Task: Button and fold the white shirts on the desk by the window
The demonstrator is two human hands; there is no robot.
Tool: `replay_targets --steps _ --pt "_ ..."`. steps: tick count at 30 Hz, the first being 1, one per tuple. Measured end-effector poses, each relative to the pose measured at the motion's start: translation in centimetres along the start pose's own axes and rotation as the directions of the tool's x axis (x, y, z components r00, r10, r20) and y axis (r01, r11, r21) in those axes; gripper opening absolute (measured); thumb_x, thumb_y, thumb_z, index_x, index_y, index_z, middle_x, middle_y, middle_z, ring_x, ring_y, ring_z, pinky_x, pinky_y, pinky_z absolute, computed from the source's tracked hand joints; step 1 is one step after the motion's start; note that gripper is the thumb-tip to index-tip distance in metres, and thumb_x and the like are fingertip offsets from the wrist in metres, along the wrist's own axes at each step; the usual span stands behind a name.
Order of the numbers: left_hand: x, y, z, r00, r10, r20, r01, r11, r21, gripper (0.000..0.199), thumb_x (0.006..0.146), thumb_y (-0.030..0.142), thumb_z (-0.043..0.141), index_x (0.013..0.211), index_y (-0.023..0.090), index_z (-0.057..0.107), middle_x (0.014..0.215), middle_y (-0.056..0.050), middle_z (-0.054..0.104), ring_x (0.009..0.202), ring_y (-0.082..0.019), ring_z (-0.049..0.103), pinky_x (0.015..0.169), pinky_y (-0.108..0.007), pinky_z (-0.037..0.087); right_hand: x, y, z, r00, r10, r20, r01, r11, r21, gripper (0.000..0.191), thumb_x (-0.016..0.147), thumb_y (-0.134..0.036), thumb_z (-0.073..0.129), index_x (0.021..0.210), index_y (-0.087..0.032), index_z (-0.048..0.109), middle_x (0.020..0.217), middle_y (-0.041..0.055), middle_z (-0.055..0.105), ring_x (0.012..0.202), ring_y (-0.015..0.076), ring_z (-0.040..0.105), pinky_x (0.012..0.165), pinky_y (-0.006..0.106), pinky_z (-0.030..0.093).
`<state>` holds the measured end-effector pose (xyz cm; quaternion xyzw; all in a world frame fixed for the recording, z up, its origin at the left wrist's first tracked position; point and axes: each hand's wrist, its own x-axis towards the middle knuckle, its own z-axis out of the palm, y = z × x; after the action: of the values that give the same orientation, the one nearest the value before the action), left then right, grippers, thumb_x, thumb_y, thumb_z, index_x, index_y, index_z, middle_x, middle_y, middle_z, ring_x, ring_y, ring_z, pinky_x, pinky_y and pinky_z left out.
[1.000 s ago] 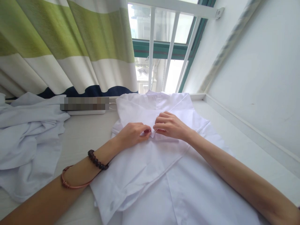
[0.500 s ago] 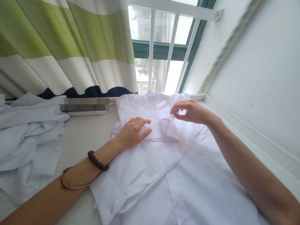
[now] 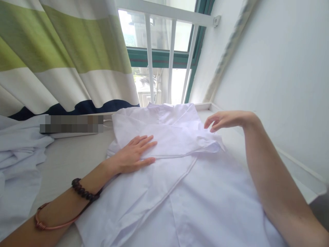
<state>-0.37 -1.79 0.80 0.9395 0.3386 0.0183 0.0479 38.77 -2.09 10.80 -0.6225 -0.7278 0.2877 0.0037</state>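
Observation:
A white garment [image 3: 205, 185] lies spread out before me, its collar end toward the window and a sleeve folded across its upper part. My left hand [image 3: 136, 154] rests flat on the folded layer with its fingers spread, holding nothing. Over the right edge of the garment, close to the sleeve's cuff [image 3: 212, 145], hovers my right hand [image 3: 223, 120]. Its fingers are bent and apart, with no cloth between them. Dark beads and a copper-coloured bangle circle my left wrist and forearm.
Another crumpled white cloth [image 3: 17, 164] lies at the left. Behind it is a blurred-out box-like object [image 3: 72, 124] by the curtain [image 3: 84, 44]. White bars [image 3: 171, 61] stand before the window, and a white wall [image 3: 288, 68] rises at the right.
My right hand has let go of the cuff and moved right; the cuff now lies further right. My left hand has flattened onto the cloth. The view has shifted to the right.

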Motion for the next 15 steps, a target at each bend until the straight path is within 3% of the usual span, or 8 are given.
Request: replay_targets --steps 7,11,15 --pt "0.0 -0.2 0.0 1.0 0.007 -0.013 -0.007 1.0 0.014 0.063 0.093 0.059 0.036 0.146 0.025 0.037 0.157 -0.006 0.027 0.144 -0.025 0.022 0.117 -0.042 0.02 0.4 -3.8 1.4 0.98 -0.049 0.19 0.058 0.997 -0.043 0.055 0.064 -0.057 0.071 0.106 -0.023 0.064 0.113 0.0062 0.066 0.101 0.0261 0.061 0.082 0.033 0.047" --pt "0.1 0.0 -0.1 1.0 -0.011 -0.006 0.011 1.0 0.008 0.064 0.092 0.059 0.038 0.146 0.025 0.037 0.157 -0.006 0.027 0.144 -0.027 0.021 0.116 -0.044 0.02 -0.2 -5.4 3.5 0.979 0.109 0.17 -0.057 0.957 -0.284 0.055 0.054 -0.048 0.078 0.097 -0.023 0.054 0.103 0.0046 0.063 0.087 0.0241 0.059 0.065 0.03 0.043" --pt "0.1 0.1 -0.2 1.0 -0.015 -0.011 0.015 1.0 -0.002 0.064 0.092 0.059 0.04 0.146 0.024 0.038 0.156 -0.006 0.028 0.143 -0.027 0.023 0.116 -0.044 0.021 -1.3 -4.9 5.2 0.967 0.185 0.173 -0.091 0.893 -0.441 0.034 0.059 -0.03 0.071 0.081 -0.023 0.045 0.082 0.0007 0.056 0.067 0.0179 0.05 0.052 0.029 0.031"
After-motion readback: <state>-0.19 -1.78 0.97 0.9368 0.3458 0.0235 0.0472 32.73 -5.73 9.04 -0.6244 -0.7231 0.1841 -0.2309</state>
